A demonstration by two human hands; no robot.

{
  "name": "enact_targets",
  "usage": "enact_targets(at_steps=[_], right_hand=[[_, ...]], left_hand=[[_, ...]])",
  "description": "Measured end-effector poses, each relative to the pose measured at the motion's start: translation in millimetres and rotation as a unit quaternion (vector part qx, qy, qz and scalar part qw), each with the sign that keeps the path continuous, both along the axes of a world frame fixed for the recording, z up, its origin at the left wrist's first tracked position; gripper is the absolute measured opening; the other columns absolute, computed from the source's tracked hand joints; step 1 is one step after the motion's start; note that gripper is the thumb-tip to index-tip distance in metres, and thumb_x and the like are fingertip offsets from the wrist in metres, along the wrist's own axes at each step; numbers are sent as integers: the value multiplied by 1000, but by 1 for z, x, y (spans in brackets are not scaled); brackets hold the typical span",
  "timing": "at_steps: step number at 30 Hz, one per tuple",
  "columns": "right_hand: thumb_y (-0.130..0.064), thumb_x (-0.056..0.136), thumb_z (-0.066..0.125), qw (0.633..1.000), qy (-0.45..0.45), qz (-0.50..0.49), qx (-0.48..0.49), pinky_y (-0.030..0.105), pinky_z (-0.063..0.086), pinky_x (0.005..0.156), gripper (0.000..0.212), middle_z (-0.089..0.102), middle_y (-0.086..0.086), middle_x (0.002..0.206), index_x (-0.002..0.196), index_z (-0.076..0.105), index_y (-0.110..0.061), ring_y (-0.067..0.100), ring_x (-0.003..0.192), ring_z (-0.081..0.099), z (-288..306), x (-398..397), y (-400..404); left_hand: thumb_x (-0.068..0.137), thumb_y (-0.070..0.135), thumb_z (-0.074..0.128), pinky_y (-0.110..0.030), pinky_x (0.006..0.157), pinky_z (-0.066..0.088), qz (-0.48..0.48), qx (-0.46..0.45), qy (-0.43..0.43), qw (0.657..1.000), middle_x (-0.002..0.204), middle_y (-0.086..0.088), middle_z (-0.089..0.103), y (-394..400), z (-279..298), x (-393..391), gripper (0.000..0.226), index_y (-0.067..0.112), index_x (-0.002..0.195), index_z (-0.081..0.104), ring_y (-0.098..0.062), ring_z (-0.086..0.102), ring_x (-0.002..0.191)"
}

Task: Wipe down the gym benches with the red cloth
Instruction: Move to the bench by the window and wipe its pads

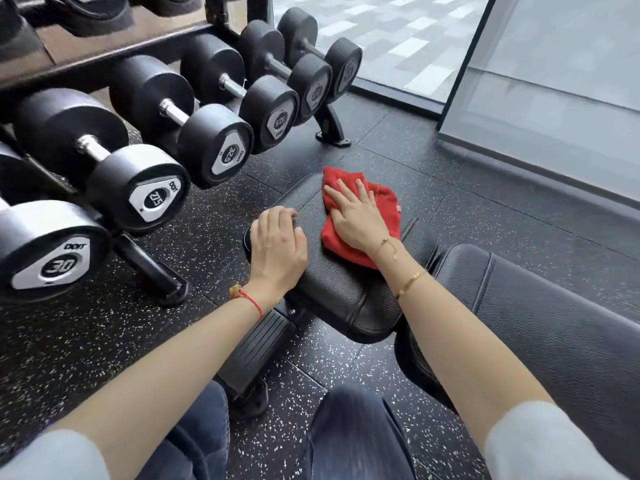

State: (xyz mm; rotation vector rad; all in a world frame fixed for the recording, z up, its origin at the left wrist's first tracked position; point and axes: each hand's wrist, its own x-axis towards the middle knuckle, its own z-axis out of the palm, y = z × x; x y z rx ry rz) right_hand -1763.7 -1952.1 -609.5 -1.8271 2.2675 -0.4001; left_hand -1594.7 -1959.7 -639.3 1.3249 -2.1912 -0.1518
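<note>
- The right hand [353, 216] lies flat, fingers spread, palm pressing the red cloth [363, 220] onto the seat pad [332, 278]; it pins rather than clasps.
- The cloth is soft terry, crumpled into a rough oblong, its long axis running from the wrist side out past the fingertips.
- The pad is black pebbled leatherette with rounded edges and a stitched seam.
- Just beside it, the left hand [277, 247] curls loosely over the pad's near-left edge.
- Left of that hand stand rubber dumbbells [138, 188] marked 30 and 27.5.
</note>
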Motion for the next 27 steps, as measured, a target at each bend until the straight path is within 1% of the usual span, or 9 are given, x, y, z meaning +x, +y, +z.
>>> enact_targets(at_steps=[4, 8, 10, 12, 15, 17, 19, 24, 27], right_hand=[[-26, 100, 35, 998, 2, 54, -7, 46, -1, 122, 51, 14, -4, 162, 151, 29, -30, 28, 151, 0, 3, 22, -19], [-25, 99, 39, 993, -7, 106, -43, 43, 1, 121, 51, 18, -6, 161, 150, 31, -31, 25, 151, 3, -4, 33, 17], [-25, 99, 41, 993, -7, 108, -54, 42, 1, 121, 52, 20, -7, 161, 149, 31, -33, 24, 151, 4, -10, 24, 42], [-26, 98, 41, 996, -8, 75, -49, 42, 1, 121, 52, 19, -7, 161, 149, 31, -34, 24, 151, 4, -13, 2, 55], [-27, 99, 38, 1000, 0, -9, -19, 44, 0, 122, 51, 18, -4, 162, 150, 30, -32, 28, 150, 3, -9, -32, 43], [-27, 100, 36, 998, 8, -59, -2, 45, 0, 122, 52, 17, -1, 162, 150, 28, -31, 31, 150, 4, -3, -40, 31], [-28, 99, 36, 997, 11, -70, 4, 46, 0, 122, 52, 16, -1, 162, 151, 27, -31, 32, 150, 4, -1, -35, 28], [-26, 98, 41, 999, 18, 27, -42, 44, 0, 121, 55, 16, -4, 162, 151, 28, -31, 28, 151, 3, -10, 8, 88], [-25, 97, 42, 996, 29, 53, -61, 43, 2, 122, 55, 20, -5, 161, 150, 30, -31, 27, 150, 6, -14, 18, 129]], left_hand=[[91, 20, 46, -39, 100, 36, -10, -6, -4, 1000, 118, -10, 56, -5, -3, 9, 27, 8, 114, 54, -29, 50, 113], [91, 26, 35, -41, 101, 36, -16, -12, -32, 999, 118, -11, 56, -2, -3, 10, 35, 7, 113, 55, -31, 50, 113], [91, 25, 37, -41, 102, 35, -13, -14, -35, 999, 119, -12, 56, -3, -3, 9, 34, 7, 114, 55, -32, 50, 114], [92, 23, 41, -42, 103, 35, -14, -17, -39, 999, 121, -12, 55, -3, -4, 9, 33, 6, 116, 55, -32, 50, 115], [94, 22, 43, -45, 106, 35, -24, -11, -55, 998, 125, -13, 52, -2, -3, 10, 34, 5, 123, 52, -32, 47, 119], [97, 23, 41, -45, 108, 33, -32, -3, -73, 997, 130, -12, 50, -1, -2, 10, 36, 7, 128, 51, -31, 44, 123], [98, 26, 40, -46, 109, 32, -38, -1, -95, 995, 134, -10, 49, -1, 1, 9, 39, 9, 132, 49, -31, 42, 126], [96, 32, 35, -47, 114, 27, -50, 10, -101, 994, 142, -8, 48, 2, 5, 5, 47, 14, 137, 49, -29, 41, 132], [91, 34, 33, -50, 117, 21, -80, 13, -102, 991, 145, -7, 46, 7, 8, -6, 54, 18, 140, 48, -28, 39, 135]])
